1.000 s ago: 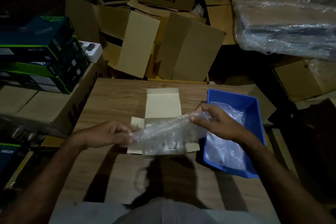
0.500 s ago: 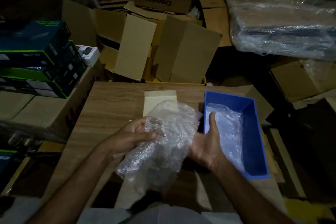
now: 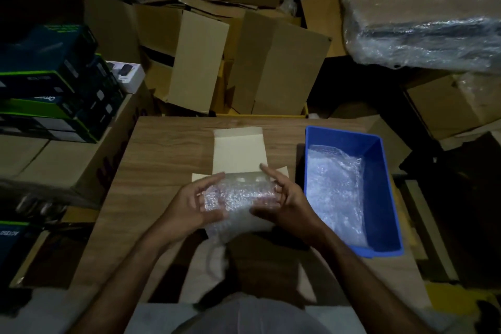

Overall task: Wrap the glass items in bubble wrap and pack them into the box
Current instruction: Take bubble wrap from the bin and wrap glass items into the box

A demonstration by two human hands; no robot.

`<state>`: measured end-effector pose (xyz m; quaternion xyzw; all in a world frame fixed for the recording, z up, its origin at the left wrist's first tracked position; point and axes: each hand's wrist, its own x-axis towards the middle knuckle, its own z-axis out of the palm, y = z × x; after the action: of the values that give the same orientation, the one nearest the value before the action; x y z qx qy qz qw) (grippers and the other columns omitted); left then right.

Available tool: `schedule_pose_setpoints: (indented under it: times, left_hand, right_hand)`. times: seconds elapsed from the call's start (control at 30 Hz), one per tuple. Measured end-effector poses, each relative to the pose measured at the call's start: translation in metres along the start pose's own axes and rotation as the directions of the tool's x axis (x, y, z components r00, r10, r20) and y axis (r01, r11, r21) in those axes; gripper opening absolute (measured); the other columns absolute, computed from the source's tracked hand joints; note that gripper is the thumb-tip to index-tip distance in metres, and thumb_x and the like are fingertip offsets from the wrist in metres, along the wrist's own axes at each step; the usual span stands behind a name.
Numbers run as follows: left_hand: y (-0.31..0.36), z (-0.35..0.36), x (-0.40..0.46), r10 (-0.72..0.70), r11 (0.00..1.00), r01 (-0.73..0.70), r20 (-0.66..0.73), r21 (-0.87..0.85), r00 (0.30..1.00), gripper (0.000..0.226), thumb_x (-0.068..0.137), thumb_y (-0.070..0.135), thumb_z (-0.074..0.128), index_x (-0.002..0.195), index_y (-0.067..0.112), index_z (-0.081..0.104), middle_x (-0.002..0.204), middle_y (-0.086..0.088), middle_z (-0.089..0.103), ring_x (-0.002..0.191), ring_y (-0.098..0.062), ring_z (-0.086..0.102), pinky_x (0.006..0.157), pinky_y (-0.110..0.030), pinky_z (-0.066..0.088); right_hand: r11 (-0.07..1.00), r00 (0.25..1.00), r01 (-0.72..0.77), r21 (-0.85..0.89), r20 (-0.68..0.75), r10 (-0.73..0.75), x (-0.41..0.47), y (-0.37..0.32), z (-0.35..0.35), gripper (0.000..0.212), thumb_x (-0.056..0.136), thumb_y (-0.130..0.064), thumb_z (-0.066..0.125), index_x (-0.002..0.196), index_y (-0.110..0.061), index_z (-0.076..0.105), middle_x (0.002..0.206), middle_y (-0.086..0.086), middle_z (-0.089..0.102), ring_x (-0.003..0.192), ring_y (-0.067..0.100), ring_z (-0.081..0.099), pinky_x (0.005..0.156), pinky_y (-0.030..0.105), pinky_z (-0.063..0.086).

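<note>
A bundle of bubble wrap [image 3: 238, 198] is held between both hands over a small open cardboard box [image 3: 238, 152] in the middle of the wooden table [image 3: 162, 149]. My left hand [image 3: 195, 203] grips the bundle's left end and my right hand [image 3: 282, 198] grips its right end, index finger stretched out. Whatever is inside the wrap is hidden. The box's lid flap stands open toward the far side. A loose tail of wrap hangs toward me below the hands.
A blue plastic bin [image 3: 379, 171] with more bubble wrap [image 3: 333, 187] sits right of the box. Stacked dark product boxes [image 3: 54, 84] stand at left, open cartons [image 3: 244, 62] behind the table, and a plastic-wrapped bundle [image 3: 423, 13] at the upper right.
The wrap was stretched out between my hands, then bunched up high in front of me; now it is a tighter roll, lowered onto the open box with both hands at its ends.
</note>
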<state>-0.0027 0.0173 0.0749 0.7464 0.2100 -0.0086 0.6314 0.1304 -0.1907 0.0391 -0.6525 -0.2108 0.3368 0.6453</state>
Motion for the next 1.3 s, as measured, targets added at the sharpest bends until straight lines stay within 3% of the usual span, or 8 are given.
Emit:
schedule_pose_setpoints:
  times: [0.17,0.27,0.4,0.63,0.83,1.07,1.2,1.3]
  left_hand:
    - [0.0,-0.003,0.004,0.062,0.844,-0.065,0.024,0.533,0.998,0.051,0.074,0.014,0.088,0.117,0.035,0.07,0.107,0.002,0.061,0.098,-0.011,0.061,0.084,-0.014,0.049]
    - [0.001,-0.012,0.004,0.211,0.741,-0.187,0.041,0.645,0.977,0.014,0.082,0.035,0.08,0.095,0.033,0.076,0.109,0.006,0.056,0.107,-0.009,0.053,0.089,-0.019,0.044]
    - [0.01,-0.006,0.002,0.054,0.998,-0.057,0.082,0.028,0.995,0.02,0.098,0.014,0.063,0.116,0.011,0.069,0.12,-0.004,0.071,0.109,-0.015,0.068,0.087,-0.027,0.056]
    - [-0.02,0.005,0.011,-0.08,0.987,0.077,-0.017,-0.138,0.997,0.019,0.1,-0.004,0.05,0.111,-0.001,0.065,0.113,-0.015,0.071,0.1,-0.028,0.068,0.078,-0.033,0.058]
    - [-0.038,-0.005,0.008,-0.215,0.82,0.259,0.144,-0.51,0.966,0.042,0.095,0.021,0.054,0.125,-0.008,0.062,0.132,-0.028,0.062,0.126,-0.046,0.056,0.108,-0.059,0.042]
    - [-0.05,0.003,0.018,-0.12,0.939,0.088,-0.078,-0.333,0.99,0.066,0.079,-0.009,0.077,0.135,0.019,0.056,0.126,-0.012,0.069,0.116,-0.029,0.067,0.096,-0.048,0.056]
    - [-0.055,0.003,0.027,-0.017,1.0,0.017,-0.052,-0.013,0.998,0.015,0.096,0.004,0.064,0.109,0.009,0.07,0.104,-0.01,0.074,0.092,-0.024,0.071,0.075,-0.039,0.058]
    - [-0.057,0.004,0.03,-0.126,0.986,0.122,-0.032,-0.111,0.991,0.018,0.1,0.001,0.056,0.101,0.011,0.071,0.1,-0.015,0.068,0.087,-0.023,0.066,0.065,-0.03,0.057]
  right_hand:
    - [0.881,0.997,0.073,-0.468,0.057,-0.053,0.005,-0.007,-0.002,0.015,0.075,-0.021,0.088,0.087,-0.02,0.079,0.085,-0.007,0.076,0.08,0.0,0.07,0.074,0.034,0.06]
    - [0.853,0.984,0.178,-0.492,0.107,-0.144,0.007,-0.017,-0.005,0.02,0.081,-0.018,0.082,0.066,-0.012,0.071,0.07,0.007,0.068,0.07,0.011,0.06,0.069,0.026,0.048]
    - [0.995,0.997,-0.016,-0.103,0.075,0.024,0.005,-0.022,-0.006,0.016,0.093,-0.02,0.071,0.102,-0.008,0.067,0.103,0.016,0.072,0.094,0.027,0.071,0.085,0.045,0.058]
    - [0.998,0.999,-0.037,-0.048,-0.014,0.036,0.01,0.001,0.006,0.017,0.096,0.006,0.053,0.104,0.003,0.067,0.099,0.005,0.07,0.085,0.011,0.069,0.069,0.024,0.056]
    - [0.999,0.999,-0.042,-0.011,0.014,0.042,0.01,0.025,-0.001,0.027,0.086,-0.013,0.058,0.097,-0.005,0.08,0.122,0.002,0.071,0.116,0.012,0.065,0.091,0.021,0.052]
    - [0.996,0.995,0.085,-0.042,-0.057,-0.087,0.015,0.036,0.002,0.051,0.081,-0.008,0.082,0.125,-0.011,0.058,0.119,0.009,0.068,0.105,0.028,0.07,0.084,0.043,0.061]
    - [0.975,0.992,0.119,-0.187,-0.012,-0.124,0.018,0.035,0.003,0.01,0.095,-0.008,0.067,0.105,-0.006,0.067,0.104,0.009,0.068,0.084,0.026,0.072,0.065,0.04,0.062]
    - [0.983,0.993,0.091,-0.157,-0.056,-0.1,0.02,0.046,0.007,0.011,0.098,-0.001,0.06,0.097,0.004,0.07,0.107,0.016,0.066,0.082,0.023,0.073,0.062,0.038,0.061]
